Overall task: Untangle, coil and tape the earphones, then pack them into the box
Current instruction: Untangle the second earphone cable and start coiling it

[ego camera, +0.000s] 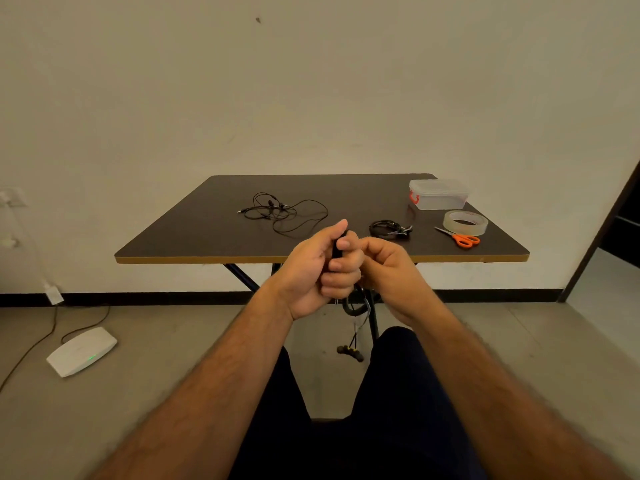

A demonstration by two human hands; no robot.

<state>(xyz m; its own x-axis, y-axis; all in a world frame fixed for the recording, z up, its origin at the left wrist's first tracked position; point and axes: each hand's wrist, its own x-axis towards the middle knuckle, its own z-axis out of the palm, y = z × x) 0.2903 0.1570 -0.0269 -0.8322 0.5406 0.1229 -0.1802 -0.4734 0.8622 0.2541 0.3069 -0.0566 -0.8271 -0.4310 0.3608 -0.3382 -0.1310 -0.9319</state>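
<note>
The left hand (pixel 320 268) grips a coiled black earphone cable (pixel 354 303), fingers curled round it; the right hand (pixel 388 268), curled, meets it there, its grasp hidden. Both hover before the table (pixel 194 233), the lidded plastic box (pixel 438 195) at its far-right corner.

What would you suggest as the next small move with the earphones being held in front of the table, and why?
Probably keep winding: the left hand grips a partly coiled pair of earphones, the right hand pinches beside it, and the earbuds dangle uncoiled below. I would wrap that hanging length onto the coil before reaching for the tape roll on the table.
</note>
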